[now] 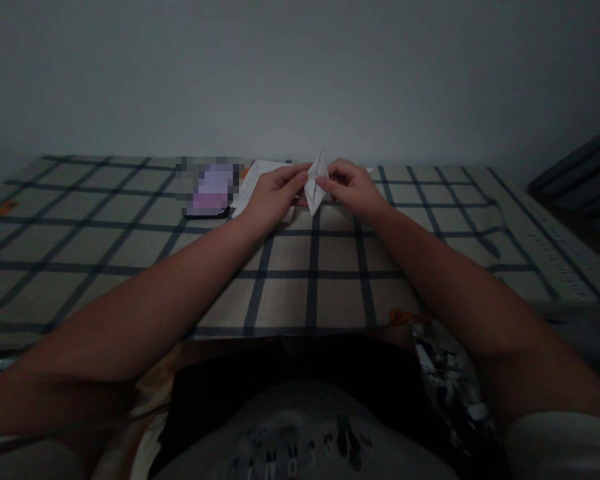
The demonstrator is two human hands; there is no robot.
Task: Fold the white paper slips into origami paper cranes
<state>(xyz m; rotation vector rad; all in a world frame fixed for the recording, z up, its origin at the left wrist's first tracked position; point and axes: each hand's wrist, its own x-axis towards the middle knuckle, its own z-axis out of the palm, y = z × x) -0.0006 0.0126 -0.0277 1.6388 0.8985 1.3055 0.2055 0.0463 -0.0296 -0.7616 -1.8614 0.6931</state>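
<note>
A folded piece of white paper (318,190), diamond-shaped with pointed ends at top and bottom, is held upright above the table. My left hand (279,192) pinches its left side between thumb and fingers. On the other side, my right hand (353,187) grips the paper's right edge, thumb pressed on the fold near its middle. Beneath and behind my left hand lie printed sheets of paper (253,179), partly covered by that hand. Some fingertips behind the folded paper are hidden.
Left of the sheets lies a phone (213,190) with a lit, blurred screen. A checked tablecloth (290,260) covers the table, which meets a plain wall (300,80) at the back. A dark striped object (580,180) stands beyond the table's right edge.
</note>
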